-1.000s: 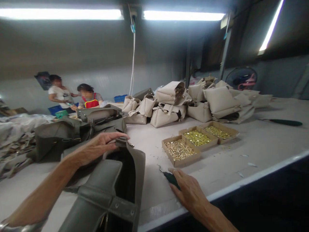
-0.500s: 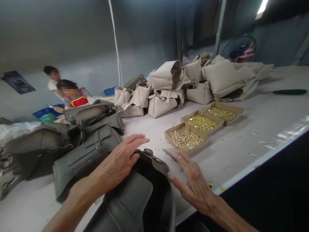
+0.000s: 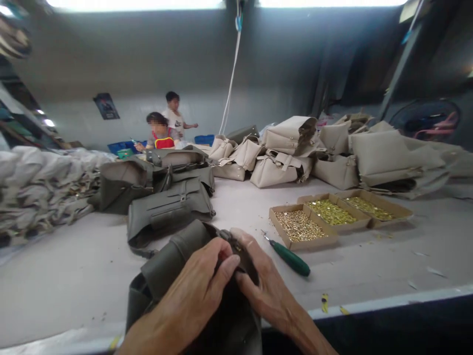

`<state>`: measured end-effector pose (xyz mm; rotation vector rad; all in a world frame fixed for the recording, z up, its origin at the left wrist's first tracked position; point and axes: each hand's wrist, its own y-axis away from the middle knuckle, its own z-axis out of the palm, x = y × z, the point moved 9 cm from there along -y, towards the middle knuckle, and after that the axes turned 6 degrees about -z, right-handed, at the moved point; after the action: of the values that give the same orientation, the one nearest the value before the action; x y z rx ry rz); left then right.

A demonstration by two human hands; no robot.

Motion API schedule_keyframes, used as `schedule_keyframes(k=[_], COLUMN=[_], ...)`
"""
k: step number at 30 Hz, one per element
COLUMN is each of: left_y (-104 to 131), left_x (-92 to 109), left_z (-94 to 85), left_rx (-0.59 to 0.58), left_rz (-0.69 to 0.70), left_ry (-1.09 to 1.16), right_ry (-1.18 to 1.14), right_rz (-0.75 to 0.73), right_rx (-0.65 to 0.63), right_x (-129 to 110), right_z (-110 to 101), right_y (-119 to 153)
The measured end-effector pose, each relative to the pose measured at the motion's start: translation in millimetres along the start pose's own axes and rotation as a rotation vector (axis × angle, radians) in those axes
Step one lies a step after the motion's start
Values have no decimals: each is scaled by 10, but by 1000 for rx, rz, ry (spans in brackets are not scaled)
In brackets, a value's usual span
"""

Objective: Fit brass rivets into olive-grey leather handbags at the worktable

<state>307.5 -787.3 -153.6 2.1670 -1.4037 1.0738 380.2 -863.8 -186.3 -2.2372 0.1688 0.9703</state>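
Note:
A dark grey-green handbag (image 3: 173, 256) sits tilted in front of me at the table's near edge. My left hand (image 3: 203, 276) pinches the bag's upper rim between thumb and curled fingers. Close against it, my right hand (image 3: 266, 276) grips the same rim from the right, thumb in front and fingers behind. Small metal fittings show on the rim between the hands; what the fingertips press is partly hidden. Just right of my right hand, a green-handled awl-like tool (image 3: 290, 259) lies on the table, its thin metal tip pointing away.
Cardboard trays (image 3: 301, 241) of small gold metal pieces stand to the right. Beige bags (image 3: 281, 170) are piled behind them. More dark bags (image 3: 170, 209) lie ahead on the left, beside a heap of wrapped pieces (image 3: 44, 192). Two people (image 3: 162, 140) are at the far side.
My view has swung left. Both hands have come together and closed on the bag's rim; the right was apart from it. The green-handled tool, mostly hidden by my right hand before, now shows.

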Motion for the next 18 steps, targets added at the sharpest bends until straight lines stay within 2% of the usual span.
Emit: schedule_keyframes(k=[2,4,9,14,18], left_y=[0,47,145,179,257], left_x=[-135,-246,-457,-555,-550], left_z=[-61,-160,-298,-334,-310], left_rx=[42,132,319,377,337], left_rz=[-66,-104,-147,-233,-251], left_ry=[1,4,-10,-81,-12], right_ry=[39,66,78,62,96], right_rz=[-80,-139,-166,-155,-190], right_rx=[15,48,162,235,268], right_x=[-127,-218,-253,-220,-246], right_z=[113,218,397,467,522], right_y=[94,172,267,292,327])
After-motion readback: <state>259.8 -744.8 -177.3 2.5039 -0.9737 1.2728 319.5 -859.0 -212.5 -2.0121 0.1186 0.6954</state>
